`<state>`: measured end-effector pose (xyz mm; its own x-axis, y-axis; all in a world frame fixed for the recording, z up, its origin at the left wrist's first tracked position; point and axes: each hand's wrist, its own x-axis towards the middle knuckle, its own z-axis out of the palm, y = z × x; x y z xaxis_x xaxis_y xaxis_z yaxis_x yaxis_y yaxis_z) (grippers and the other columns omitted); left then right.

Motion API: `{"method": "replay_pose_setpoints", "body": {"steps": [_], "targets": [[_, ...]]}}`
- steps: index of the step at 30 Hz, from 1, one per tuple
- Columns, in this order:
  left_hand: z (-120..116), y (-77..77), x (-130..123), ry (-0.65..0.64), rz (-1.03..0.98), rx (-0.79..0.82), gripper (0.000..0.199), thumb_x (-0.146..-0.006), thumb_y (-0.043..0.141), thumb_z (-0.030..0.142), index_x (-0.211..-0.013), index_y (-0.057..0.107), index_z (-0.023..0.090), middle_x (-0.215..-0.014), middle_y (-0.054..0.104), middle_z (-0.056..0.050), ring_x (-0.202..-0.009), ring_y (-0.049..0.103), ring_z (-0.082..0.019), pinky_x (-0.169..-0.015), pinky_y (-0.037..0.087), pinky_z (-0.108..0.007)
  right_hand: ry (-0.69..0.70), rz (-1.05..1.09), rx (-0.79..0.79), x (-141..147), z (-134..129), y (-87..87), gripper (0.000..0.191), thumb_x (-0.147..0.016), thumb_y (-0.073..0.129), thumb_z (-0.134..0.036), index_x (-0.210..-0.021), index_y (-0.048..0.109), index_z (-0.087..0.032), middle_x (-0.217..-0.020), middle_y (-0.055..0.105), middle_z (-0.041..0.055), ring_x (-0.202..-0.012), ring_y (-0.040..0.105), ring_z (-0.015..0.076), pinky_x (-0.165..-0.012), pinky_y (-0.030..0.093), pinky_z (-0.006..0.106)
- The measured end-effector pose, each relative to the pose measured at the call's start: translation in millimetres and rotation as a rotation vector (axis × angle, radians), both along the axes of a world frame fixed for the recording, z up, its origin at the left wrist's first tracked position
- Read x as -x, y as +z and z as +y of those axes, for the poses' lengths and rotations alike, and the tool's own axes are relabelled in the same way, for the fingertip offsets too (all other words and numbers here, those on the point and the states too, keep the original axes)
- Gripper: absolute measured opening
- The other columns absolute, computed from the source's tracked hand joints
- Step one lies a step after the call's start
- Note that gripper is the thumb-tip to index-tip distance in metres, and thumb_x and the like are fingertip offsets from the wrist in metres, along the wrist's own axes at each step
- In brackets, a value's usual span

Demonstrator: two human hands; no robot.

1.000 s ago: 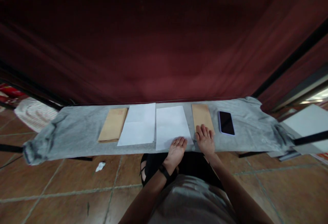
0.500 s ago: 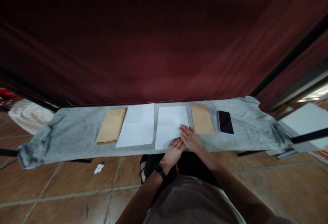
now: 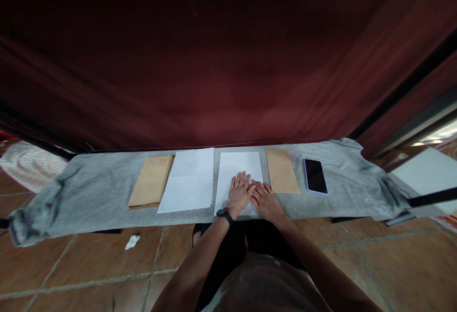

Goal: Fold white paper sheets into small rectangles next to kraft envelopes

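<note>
A white sheet of paper (image 3: 233, 164) lies on the grey cloth in front of me. My left hand (image 3: 240, 193), with a dark band on its wrist, rests flat on the middle of this sheet, fingers stretched out. Beside it my right hand (image 3: 264, 200) lies flat over the sheet's lower right edge, its fingers slightly spread and touching the left hand's thumb side. To the left are more white paper (image 3: 189, 183) with a crease across it and a stack of brown envelopes (image 3: 150, 181). A single brown envelope (image 3: 283, 171) lies just right of the sheet.
A grey cloth (image 3: 96, 183) covers the narrow table. A phone (image 3: 315, 176) lies on it at the right. Behind the table hangs a dark red curtain (image 3: 221, 88). A crumpled white scrap (image 3: 132, 242) is on the tiled floor.
My left hand has moved up onto the middle of the sheet and its fingers have spread. My right hand has shifted slightly down and right. The view has tilted a little.
</note>
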<state>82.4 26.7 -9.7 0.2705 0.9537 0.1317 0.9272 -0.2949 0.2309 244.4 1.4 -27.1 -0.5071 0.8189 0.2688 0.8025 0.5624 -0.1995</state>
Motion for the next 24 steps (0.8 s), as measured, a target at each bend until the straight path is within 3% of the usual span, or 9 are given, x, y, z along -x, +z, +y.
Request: {"method": "replay_pose_setpoints", "body": {"steps": [6, 12, 16, 21, 24], "targets": [[22.1, -14.5, 26.0, 0.169, -0.030, -0.071, 0.061, -0.104, 0.034, 0.042, -0.155, 0.034, 0.009, -0.160, 0.036, -0.021, -0.152, 0.028, -0.030, -0.121, 0.029, -0.054, -0.018, 0.004, 0.000, -0.1, 0.0, 0.8, 0.048, -0.104, 0.044, -0.033, -0.149, 0.048, -0.018, -0.157, 0.044, 0.0115, -0.144, 0.042, 0.0288, -0.120, 0.029, 0.052], [17.0, -14.9, 41.7, 0.332, -0.002, -0.093, 0.060, -0.102, 0.033, 0.034, -0.153, 0.035, 0.001, -0.157, 0.038, -0.025, -0.149, 0.033, -0.033, -0.120, 0.031, -0.054, -0.025, 0.012, 0.007, -0.2, -0.2, 1.3, 0.048, -0.103, 0.045, -0.033, -0.148, 0.049, -0.018, -0.158, 0.043, 0.0104, -0.144, 0.043, 0.0286, -0.121, 0.028, 0.051], [-12.8, -10.4, 42.1, 0.291, 0.065, -0.042, 0.058, -0.102, 0.035, 0.032, -0.150, 0.040, -0.001, -0.157, 0.038, -0.026, -0.148, 0.035, -0.034, -0.119, 0.033, -0.053, -0.019, 0.022, 0.010, -0.9, 0.2, 0.7, 0.048, -0.103, 0.046, -0.033, -0.148, 0.049, -0.018, -0.157, 0.044, 0.0105, -0.144, 0.043, 0.0287, -0.120, 0.029, 0.051], [-71.7, -6.4, 44.7, 0.110, 0.094, -0.061, 0.055, -0.103, 0.039, 0.039, -0.154, 0.039, 0.019, -0.159, 0.039, -0.015, -0.150, 0.032, -0.031, -0.120, 0.028, -0.059, -0.027, 0.041, 0.004, -1.0, -0.2, -1.6, 0.048, -0.103, 0.046, -0.033, -0.148, 0.049, -0.019, -0.157, 0.044, 0.0105, -0.144, 0.043, 0.0285, -0.120, 0.030, 0.051], [-97.5, -0.6, 54.3, 0.038, 0.103, -0.057, 0.058, -0.101, 0.044, 0.043, -0.154, 0.038, 0.020, -0.160, 0.039, -0.014, -0.150, 0.032, -0.031, -0.120, 0.028, -0.060, -0.027, 0.054, 0.008, -1.2, -0.5, -1.4, 0.047, -0.103, 0.046, -0.031, -0.147, 0.050, -0.018, -0.156, 0.045, 0.0111, -0.144, 0.043, 0.0276, -0.120, 0.030, 0.051]]}}
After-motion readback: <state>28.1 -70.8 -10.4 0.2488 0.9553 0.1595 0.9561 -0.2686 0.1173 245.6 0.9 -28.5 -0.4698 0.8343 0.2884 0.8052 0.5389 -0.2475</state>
